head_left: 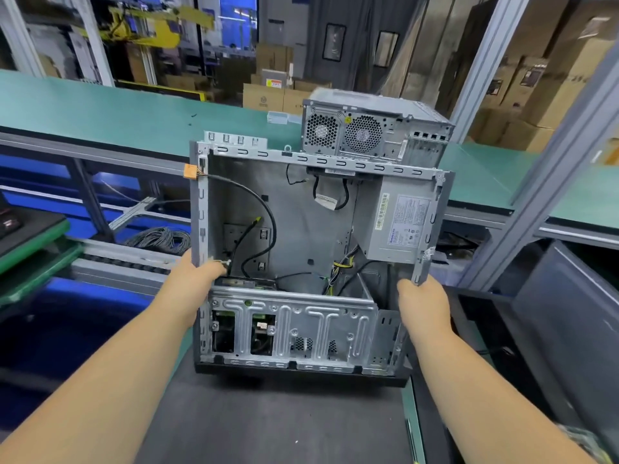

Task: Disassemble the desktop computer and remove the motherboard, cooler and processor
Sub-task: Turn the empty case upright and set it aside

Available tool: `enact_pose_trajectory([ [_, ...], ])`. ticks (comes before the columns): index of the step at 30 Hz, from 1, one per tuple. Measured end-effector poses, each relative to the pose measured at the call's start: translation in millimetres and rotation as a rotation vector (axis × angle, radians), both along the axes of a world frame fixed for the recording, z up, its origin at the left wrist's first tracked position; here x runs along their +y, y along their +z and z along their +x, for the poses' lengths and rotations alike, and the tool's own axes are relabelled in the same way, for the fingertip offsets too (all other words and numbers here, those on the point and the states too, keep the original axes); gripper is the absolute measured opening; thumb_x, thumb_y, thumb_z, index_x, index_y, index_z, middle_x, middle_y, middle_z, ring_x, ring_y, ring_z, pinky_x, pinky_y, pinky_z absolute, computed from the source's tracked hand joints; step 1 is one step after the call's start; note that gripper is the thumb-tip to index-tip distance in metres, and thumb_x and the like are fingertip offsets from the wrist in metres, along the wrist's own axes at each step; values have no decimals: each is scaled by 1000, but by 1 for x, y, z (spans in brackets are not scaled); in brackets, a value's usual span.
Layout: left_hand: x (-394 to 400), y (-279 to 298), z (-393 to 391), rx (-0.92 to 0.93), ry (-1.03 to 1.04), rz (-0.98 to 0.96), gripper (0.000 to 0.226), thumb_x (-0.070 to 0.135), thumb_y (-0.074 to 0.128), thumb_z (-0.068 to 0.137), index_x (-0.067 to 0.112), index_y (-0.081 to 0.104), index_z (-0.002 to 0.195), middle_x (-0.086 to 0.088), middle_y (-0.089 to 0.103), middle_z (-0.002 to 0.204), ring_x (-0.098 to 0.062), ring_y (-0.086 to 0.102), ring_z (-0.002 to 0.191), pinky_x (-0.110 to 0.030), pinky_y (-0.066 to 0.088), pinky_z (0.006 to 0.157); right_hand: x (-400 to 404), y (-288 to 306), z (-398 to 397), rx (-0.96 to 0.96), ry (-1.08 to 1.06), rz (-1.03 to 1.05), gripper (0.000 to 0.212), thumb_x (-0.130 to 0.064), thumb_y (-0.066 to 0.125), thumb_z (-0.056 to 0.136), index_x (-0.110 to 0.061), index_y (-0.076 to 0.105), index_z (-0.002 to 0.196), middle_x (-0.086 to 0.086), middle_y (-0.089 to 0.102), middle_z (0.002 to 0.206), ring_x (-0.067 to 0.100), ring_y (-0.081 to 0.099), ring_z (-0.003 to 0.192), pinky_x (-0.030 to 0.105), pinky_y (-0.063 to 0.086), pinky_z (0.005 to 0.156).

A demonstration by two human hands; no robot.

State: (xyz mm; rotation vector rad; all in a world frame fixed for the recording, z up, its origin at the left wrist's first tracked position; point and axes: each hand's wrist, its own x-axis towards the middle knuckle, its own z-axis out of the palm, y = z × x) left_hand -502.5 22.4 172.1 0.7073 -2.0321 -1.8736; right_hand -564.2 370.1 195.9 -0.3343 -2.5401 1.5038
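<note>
The open computer case (301, 249) sits at the near edge of the mat (268, 420). Inside it, the power supply (398, 226) fills the far right corner and the drive cage (291, 326) lines the near side. A second computer (375, 125) stands behind, on the bench (100, 105).

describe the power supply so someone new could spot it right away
Find the open computer case held up by both hands. In its upper right corner sits the power supply, a plain grey metal box. It alone carries a white label with a barcode strip, unlike the bare panel beside it.
</note>
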Motion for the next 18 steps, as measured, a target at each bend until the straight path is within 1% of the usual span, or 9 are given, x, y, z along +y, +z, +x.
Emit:
enact_pose_trajectory([
  [1, 2, -1, 3, -22, 11, 5, 51, 26, 64, 80, 29, 48, 128, 7, 60, 108, -19, 55, 98, -39, 40, 79, 1, 1, 3, -23, 7, 19, 13, -18, 47, 81, -21, 44, 69, 1, 48, 63, 21, 43, 56, 29, 34, 53],
  [3, 5, -2, 8, -61, 26, 13, 43, 23, 63, 82, 29, 49, 123, 6, 58, 102, -18, 53, 92, -40, 40, 78, 5, 3, 8, -61, 22, 51, 10, -21, 48, 81, -17, 48, 72, 2, 50, 63, 21, 44, 56, 29, 35, 54],
  [7, 9, -5, 21, -110, 67, 25, 40, 22, 65, 81, 25, 51, 118, 0, 59, 98, -21, 54, 88, -40, 43, 75, 11, -2, 22, -84, 43, 66, 17, -19, 49, 81, -18, 43, 66, 0, 46, 59, 20, 41, 54, 29, 33, 52],
  [8, 10, -7, 25, -118, 63, 24, 40, 22, 65, 80, 25, 51, 117, -1, 60, 98, -24, 55, 90, -41, 45, 77, 13, -4, 26, -78, 39, 60, 19, -18, 50, 81, -19, 42, 64, 0, 46, 58, 19, 40, 53, 29, 33, 52],
  [10, 12, -12, 33, -131, 56, 33, 39, 22, 65, 78, 23, 54, 115, -6, 63, 101, -29, 58, 95, -47, 49, 87, 14, -9, 34, -70, 28, 61, 19, -16, 51, 82, -19, 44, 65, -1, 47, 58, 19, 41, 53, 28, 33, 52],
  [12, 12, -16, 42, -137, 55, 60, 35, 21, 67, 76, 19, 58, 110, -11, 66, 101, -32, 61, 97, -51, 49, 92, 16, -14, 42, -69, 22, 66, 10, -15, 53, 83, -17, 52, 73, 0, 51, 63, 20, 46, 58, 30, 38, 57],
  [14, 14, -19, 51, -122, 58, 82, 25, 17, 68, 77, 19, 61, 101, -10, 67, 96, -32, 62, 93, -45, 50, 89, 16, -18, 51, -60, 22, 63, 4, -15, 54, 83, -16, 56, 80, -1, 53, 63, 20, 48, 60, 30, 39, 59],
  [16, 17, -20, 57, -97, 52, 92, 20, 12, 68, 81, 19, 63, 98, -5, 67, 93, -27, 61, 91, -39, 47, 84, 18, -22, 59, -53, 30, 63, 4, -14, 55, 85, -15, 59, 84, 0, 54, 61, 19, 49, 57, 28, 38, 53],
  [18, 22, -23, 62, -51, 59, 114, 18, 4, 66, 83, 15, 65, 97, -5, 67, 90, -27, 61, 90, -36, 46, 85, 19, -25, 67, -53, 35, 55, 7, -13, 56, 86, -13, 62, 87, 3, 57, 61, 19, 49, 55, 27, 37, 51],
])
